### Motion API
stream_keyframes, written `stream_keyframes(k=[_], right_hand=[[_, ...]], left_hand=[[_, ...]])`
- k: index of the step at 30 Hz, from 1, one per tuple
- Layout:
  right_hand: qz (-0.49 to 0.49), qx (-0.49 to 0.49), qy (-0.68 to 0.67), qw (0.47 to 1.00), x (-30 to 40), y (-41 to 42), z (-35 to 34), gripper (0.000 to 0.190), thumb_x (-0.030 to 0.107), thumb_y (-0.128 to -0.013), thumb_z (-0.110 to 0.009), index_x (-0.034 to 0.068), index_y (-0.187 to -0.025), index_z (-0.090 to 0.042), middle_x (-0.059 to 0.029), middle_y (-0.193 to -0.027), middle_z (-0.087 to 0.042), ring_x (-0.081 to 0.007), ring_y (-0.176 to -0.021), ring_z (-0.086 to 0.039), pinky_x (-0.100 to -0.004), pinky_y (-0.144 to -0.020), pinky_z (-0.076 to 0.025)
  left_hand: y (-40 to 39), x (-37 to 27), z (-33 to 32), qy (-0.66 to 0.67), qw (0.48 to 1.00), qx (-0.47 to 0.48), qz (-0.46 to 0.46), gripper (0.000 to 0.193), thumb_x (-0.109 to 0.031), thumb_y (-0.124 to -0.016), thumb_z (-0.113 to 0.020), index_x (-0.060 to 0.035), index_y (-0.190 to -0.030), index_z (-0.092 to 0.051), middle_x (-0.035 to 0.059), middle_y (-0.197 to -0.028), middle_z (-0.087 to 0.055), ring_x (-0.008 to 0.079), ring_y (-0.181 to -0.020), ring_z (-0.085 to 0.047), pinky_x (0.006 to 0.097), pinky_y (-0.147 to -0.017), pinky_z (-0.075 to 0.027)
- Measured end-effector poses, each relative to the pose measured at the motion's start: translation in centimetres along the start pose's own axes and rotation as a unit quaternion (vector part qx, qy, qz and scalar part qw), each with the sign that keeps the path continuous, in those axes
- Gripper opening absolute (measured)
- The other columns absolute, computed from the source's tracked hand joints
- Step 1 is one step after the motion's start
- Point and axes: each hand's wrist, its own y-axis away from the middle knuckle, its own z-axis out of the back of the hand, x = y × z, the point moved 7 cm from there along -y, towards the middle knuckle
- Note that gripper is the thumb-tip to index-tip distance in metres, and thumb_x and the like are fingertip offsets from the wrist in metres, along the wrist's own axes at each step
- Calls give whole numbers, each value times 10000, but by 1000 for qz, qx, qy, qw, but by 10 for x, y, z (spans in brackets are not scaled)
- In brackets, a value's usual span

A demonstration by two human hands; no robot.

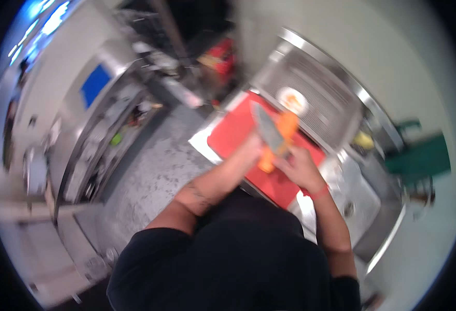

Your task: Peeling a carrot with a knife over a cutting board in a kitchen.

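My right hand (300, 167) grips the handle of a chef's knife (267, 128), its broad blade pointing away and to the left above the red cutting board (231, 126). Close to the blade's left side is my left hand (254, 145), blurred; its fingers are hard to make out, so its hold is unclear. An orange vegetable piece (288, 125), possibly carrot, shows beyond the blade. Nearer to me, another orange piece (266, 161) lies between the hands. Past the board, a white dish (292, 100) contains small orange bits.
Behind the board stands a ribbed metal tray (329, 112). A steel sink (356, 190) is to the right, with a yellow item (363, 140) at its far corner and a green board (422, 159) by the wall. Loaded steel shelving (111, 132) stands left across the grey floor (150, 171).
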Motion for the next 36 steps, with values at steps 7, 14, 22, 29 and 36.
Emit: stream_keyframes(k=[7,14,22,29,36], right_hand=[[-162,31,-52,985,-24,25,-2,285,237,-881,-673,0,-739,-602,-7,-565,-568,-62,-499,-514,-248,-465,-399],[16,40,4,999,1,4,-10,335,313,-801,-751,-2,-815,-639,-50,-651,-609,-117,-576,-577,-287,-541,-451],[-98,49,-29,994,2,13,-4,472,387,-659,-848,-19,-806,-657,-62,-653,-602,-137,-586,-578,-298,-556,-450],[-99,39,-7,994,-4,24,-2,490,422,-688,-813,-25,-820,-663,-83,-573,-577,-176,-512,-572,-309,-520,-440],[-36,-50,64,996,7,25,9,472,392,-683,-824,-10,-874,-668,-104,-600,-600,-205,-543,-600,-320,-550,-461]], left_hand=[[-6,23,7,-21,998,-55,4,389,-406,-860,-633,-67,-1047,-595,111,-916,-648,265,-726,-648,428,-647,-567],[1,15,11,44,997,-32,55,397,-420,-891,-598,-64,-1067,-585,118,-880,-649,289,-719,-646,440,-638,-560],[9,-3,-6,-24,999,-10,35,401,-400,-946,-517,-42,-1116,-581,160,-887,-666,297,-715,-663,420,-623,-568],[9,2,-14,-60,998,-20,4,417,-427,-976,-439,-53,-1093,-581,126,-842,-659,270,-683,-652,402,-617,-563],[21,-4,3,-83,987,-136,-18,434,-460,-949,-485,-63,-1097,-579,154,-844,-665,278,-701,-662,411,-627,-570]])
